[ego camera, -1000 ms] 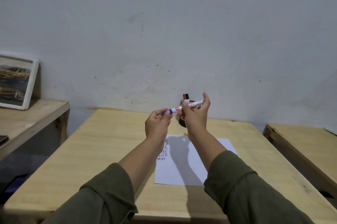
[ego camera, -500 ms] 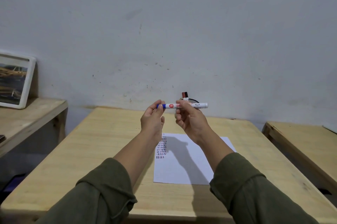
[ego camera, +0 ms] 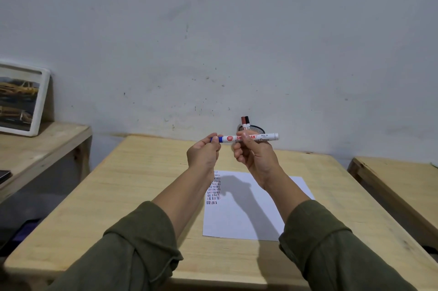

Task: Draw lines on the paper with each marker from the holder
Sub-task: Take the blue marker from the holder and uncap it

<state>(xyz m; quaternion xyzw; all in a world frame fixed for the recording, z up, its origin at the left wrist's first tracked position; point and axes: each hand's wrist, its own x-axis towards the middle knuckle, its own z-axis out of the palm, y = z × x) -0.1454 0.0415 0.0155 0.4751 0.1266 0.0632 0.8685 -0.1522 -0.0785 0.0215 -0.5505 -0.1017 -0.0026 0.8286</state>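
I hold a white marker with a blue cap (ego camera: 260,137) level in the air above the table. My right hand (ego camera: 254,155) grips its barrel. My left hand (ego camera: 205,154) pinches the blue cap at the marker's left end. Below lies a white sheet of paper (ego camera: 239,217) with rows of short drawn lines near its left edge. Behind my right hand stands a black mesh holder (ego camera: 257,129) at the wall, with two markers (ego camera: 245,121) sticking up from it, one red-capped and one dark-capped.
The wooden table (ego camera: 132,186) carries the paper and the holder. A lower wooden shelf (ego camera: 42,143) at the left bears a framed picture (ego camera: 20,98) leaning on the wall. Another wooden bench (ego camera: 400,184) stands at the right.
The marker has gone from tilted to level and now lies a little further right. Both hands have shifted slightly, and my left fingers still pinch the blue cap.
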